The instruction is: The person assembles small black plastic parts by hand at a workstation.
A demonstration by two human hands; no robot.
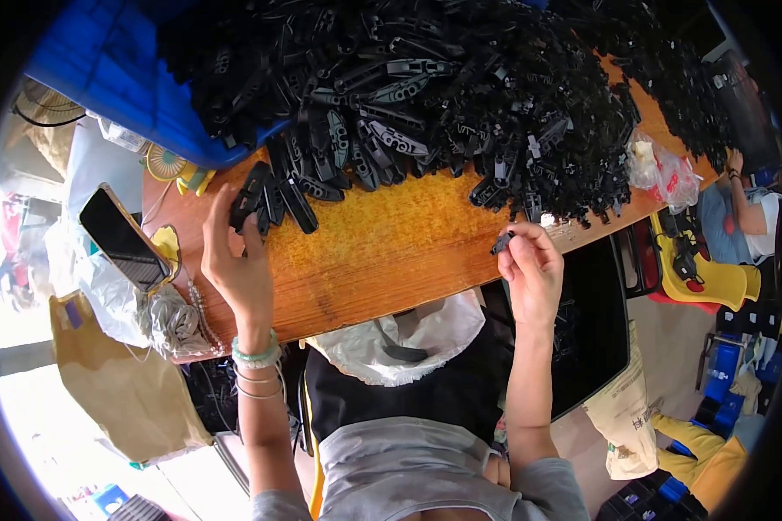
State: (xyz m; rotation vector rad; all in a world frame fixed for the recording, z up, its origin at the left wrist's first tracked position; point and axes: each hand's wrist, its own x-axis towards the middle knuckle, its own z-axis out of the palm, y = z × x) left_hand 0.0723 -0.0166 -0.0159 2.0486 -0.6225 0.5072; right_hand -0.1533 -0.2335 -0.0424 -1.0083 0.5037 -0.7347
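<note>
My left hand [233,260] is closed on a long black plastic part [249,197], gripped between thumb and fingers above the left side of the wooden table [374,247]. Several similar long black parts lie right beside it. My right hand [534,273] pinches a small dark plastic clip [501,242] over the table's near edge. Beyond both hands, a big heap of long black plastic parts [391,130] covers the far side, and a pile of smaller black pieces [547,148] lies to the right. A white plastic bag [434,334] with one dark piece in it rests at my lap.
A blue bin [122,78] tips toward the table at far left. Near it are a small yellow fan [172,167] and a propped phone [122,234]. A clear plastic bag [667,174] sits at right, by a yellow chair [704,273]. Another person's arm [743,204] shows at far right.
</note>
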